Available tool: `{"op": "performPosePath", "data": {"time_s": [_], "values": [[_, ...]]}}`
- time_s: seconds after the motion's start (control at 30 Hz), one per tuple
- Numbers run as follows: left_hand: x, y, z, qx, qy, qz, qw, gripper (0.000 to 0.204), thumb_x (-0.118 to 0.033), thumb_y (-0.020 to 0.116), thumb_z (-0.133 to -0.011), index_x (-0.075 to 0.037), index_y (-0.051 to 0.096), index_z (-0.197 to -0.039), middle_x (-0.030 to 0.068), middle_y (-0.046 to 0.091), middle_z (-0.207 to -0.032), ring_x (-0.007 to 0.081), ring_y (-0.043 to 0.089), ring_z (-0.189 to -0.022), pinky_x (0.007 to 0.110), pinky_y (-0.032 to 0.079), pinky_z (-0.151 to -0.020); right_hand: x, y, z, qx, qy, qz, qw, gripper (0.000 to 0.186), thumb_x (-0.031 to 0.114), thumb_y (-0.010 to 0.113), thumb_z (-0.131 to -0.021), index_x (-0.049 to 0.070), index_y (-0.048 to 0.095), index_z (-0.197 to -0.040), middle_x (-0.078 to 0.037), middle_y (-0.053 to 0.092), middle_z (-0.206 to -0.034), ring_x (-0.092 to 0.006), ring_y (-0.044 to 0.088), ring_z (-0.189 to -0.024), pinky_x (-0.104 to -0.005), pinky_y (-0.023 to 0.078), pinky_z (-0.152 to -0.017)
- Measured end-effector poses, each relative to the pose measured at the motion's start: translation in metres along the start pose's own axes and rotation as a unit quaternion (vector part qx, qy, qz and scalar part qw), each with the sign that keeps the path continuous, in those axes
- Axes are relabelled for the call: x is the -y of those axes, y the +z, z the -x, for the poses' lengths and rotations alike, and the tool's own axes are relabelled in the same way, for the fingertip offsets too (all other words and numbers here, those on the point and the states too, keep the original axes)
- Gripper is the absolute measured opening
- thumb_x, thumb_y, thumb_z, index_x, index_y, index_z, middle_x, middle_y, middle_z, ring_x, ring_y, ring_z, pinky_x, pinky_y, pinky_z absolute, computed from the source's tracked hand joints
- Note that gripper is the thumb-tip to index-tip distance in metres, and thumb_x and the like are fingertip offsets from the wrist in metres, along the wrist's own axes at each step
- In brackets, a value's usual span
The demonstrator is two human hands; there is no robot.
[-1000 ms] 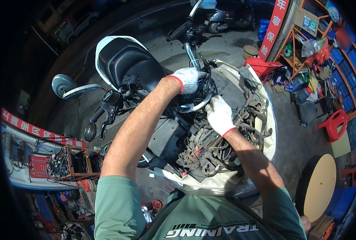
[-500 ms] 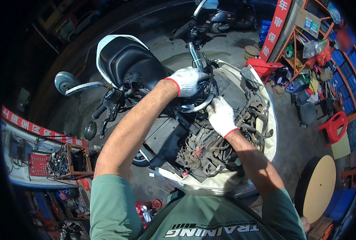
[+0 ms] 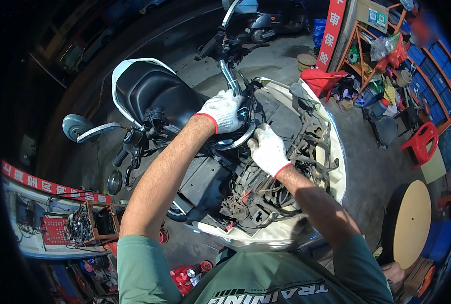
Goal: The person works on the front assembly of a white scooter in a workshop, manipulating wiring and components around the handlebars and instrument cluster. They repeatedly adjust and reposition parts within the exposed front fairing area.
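A partly stripped motor scooter stands before me, its black seat (image 3: 157, 93) at the left and its cream front body (image 3: 339, 177) at the right. My left hand (image 3: 221, 112), in a white knit glove with a red cuff, is closed at the middle of the chrome handlebar (image 3: 229, 76); its fingertips and what they hold are hidden. My right hand (image 3: 268, 148), gloved alike, has its fingers curled together beside the curved chrome part (image 3: 239, 141) of the bar. What it pinches cannot be made out. Below it lies a tangle of dusty wires (image 3: 248, 190).
A round mirror (image 3: 77, 127) and a brake lever (image 3: 129, 175) stick out at the left. A tool bench (image 3: 58, 248) stands at lower left. To the right are a red plastic stool (image 3: 422, 144), a round tan board (image 3: 412, 223) and a cluttered orange shelf (image 3: 360, 66).
The whole view has shifted slightly, with the scooter now a little further left. Both hands stay at the middle of the handlebar, the right one slightly shifted along with it.
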State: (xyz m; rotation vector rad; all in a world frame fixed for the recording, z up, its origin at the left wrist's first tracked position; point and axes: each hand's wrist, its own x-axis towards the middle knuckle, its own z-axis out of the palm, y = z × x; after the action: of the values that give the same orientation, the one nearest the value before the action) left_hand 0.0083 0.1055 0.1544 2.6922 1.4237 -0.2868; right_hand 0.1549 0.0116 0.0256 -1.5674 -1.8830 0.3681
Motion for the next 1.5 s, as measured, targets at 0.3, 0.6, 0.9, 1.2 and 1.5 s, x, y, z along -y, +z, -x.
{"op": "performPosePath", "data": {"time_s": [0.3, 0.6, 0.9, 1.2, 1.5], "values": [[-0.003, 0.01, -0.009, -0.02, 0.018, -0.005, 1.0, 0.069, -0.035, 0.07, -0.083, -0.005, 0.056, -0.144, 0.0237, 0.06, -0.125, 0.0366, 0.059, -0.118, 0.043, 0.052, -0.101, 0.004, -0.005, 0.0, 0.01, 0.019, -0.017, 1.0, 0.022, 0.021, 0.068, -0.09, 0.001, 0.067, -0.1, -0.019, 0.061, -0.109, -0.0402, 0.064, -0.1, -0.0486, 0.053, -0.087], [0.008, 0.006, -0.01, 0.005, 0.056, -0.006, 0.998, 0.077, -0.039, 0.071, -0.081, -0.003, 0.054, -0.147, 0.0249, 0.06, -0.121, 0.0372, 0.06, -0.117, 0.043, 0.051, -0.1, 0.003, -0.005, -0.003, 0.019, 0.016, -0.003, 1.0, 0.023, 0.022, 0.064, -0.094, 0.001, 0.066, -0.102, -0.021, 0.06, -0.112, -0.0433, 0.067, -0.094, -0.0511, 0.055, -0.083], [0.007, 0.004, -0.012, 0.028, 0.057, -0.013, 0.998, 0.075, -0.042, 0.071, -0.083, -0.005, 0.055, -0.146, 0.0207, 0.059, -0.124, 0.0344, 0.06, -0.117, 0.043, 0.052, -0.098, 0.008, -0.008, 0.001, 0.019, 0.053, 0.018, 0.998, 0.025, 0.025, 0.071, -0.09, 0.004, 0.068, -0.103, -0.019, 0.062, -0.112, -0.0391, 0.068, -0.095, -0.0478, 0.057, -0.083], [0.007, 0.0, -0.001, 0.019, 0.065, 0.008, 0.998, 0.08, -0.034, 0.075, -0.079, -0.004, 0.052, -0.149, 0.0236, 0.061, -0.125, 0.0366, 0.062, -0.118, 0.045, 0.052, -0.099, 0.009, -0.005, 0.003, -0.008, 0.042, -0.002, 0.999, 0.032, 0.022, 0.077, -0.084, -0.002, 0.065, -0.102, -0.022, 0.063, -0.106, -0.042, 0.064, -0.098, -0.0477, 0.053, -0.085], [0.012, 0.009, -0.005, -0.003, 0.073, -0.002, 0.997, 0.068, -0.034, 0.074, -0.078, -0.009, 0.061, -0.139, 0.0214, 0.067, -0.119, 0.0357, 0.066, -0.112, 0.045, 0.055, -0.094, 0.035, -0.031, 0.005, 0.0, 0.083, -0.106, 0.991, 0.027, 0.016, 0.072, -0.093, -0.003, 0.062, -0.109, -0.023, 0.069, -0.099, -0.0313, 0.07, -0.082, -0.0397, 0.055, -0.076]]}}
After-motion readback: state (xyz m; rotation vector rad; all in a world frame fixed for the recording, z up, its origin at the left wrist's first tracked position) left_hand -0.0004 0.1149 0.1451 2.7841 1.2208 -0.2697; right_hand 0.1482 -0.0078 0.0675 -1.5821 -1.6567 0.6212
